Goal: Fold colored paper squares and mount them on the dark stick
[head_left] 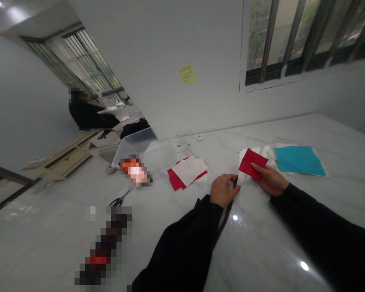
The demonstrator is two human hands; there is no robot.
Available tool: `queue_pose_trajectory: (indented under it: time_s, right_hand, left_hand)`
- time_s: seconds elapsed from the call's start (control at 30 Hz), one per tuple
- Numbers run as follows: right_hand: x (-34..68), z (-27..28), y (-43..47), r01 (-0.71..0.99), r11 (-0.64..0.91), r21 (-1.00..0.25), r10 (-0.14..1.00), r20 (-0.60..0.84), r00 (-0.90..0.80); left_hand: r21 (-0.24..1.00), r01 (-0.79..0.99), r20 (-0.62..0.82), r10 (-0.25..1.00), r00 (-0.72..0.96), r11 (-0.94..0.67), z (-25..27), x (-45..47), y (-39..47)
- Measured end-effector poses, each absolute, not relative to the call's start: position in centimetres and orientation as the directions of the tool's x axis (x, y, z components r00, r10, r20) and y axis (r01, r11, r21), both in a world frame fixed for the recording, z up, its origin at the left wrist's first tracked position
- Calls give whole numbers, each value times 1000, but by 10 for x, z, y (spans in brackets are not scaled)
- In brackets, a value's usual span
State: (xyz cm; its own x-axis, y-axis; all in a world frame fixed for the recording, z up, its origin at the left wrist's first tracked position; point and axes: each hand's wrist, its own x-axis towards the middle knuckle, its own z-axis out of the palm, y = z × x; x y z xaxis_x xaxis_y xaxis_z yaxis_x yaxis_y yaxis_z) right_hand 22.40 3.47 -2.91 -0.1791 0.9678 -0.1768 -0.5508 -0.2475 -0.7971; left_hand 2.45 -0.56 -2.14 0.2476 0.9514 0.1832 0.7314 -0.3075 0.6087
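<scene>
My right hand (pixel 272 178) holds a small red paper square (pixel 250 163), thumb on top and fingers beneath. My left hand (pixel 224 190) is just to its left with thumb and index finger curled together. A long dark strip (pixel 228 213) runs from between those fingers down beside my left sleeve; its kind is unclear. White paper (pixel 243 177) shows under the red square, near my left fingertips. Blue sheets (pixel 299 160) lie on paler paper to the right of my right hand. To the left, a white sheet (pixel 189 167) overlaps red paper (pixel 174 181).
The marbled white tabletop (pixel 261 251) meets a wall bearing a yellow note (pixel 187 74). Black-handled scissors (pixel 117 201) lie at left, near a blurred phone-like object (pixel 136 171) and a clear plastic bin (pixel 118 150). A person (pixel 88 111) sits far left.
</scene>
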Motion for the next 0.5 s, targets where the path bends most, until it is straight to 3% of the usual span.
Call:
queue_pose_trajectory:
  time_s: [0.2,0.4,0.5]
  right_hand:
    - [229,-28,37,-573,-237,-785,971,-183,-152]
    - [245,-27,46,-571,-212,-793,976,-197,-89]
    - [257,-28,51,-551,-180,-815,984,-145,-106]
  left_hand:
    - [612,686,154,911,383,-392,-14,30,-13]
    - [835,453,106,899,425,-313,5,53,-29]
    - [901,283,154,854,497,-327,31,66,-44]
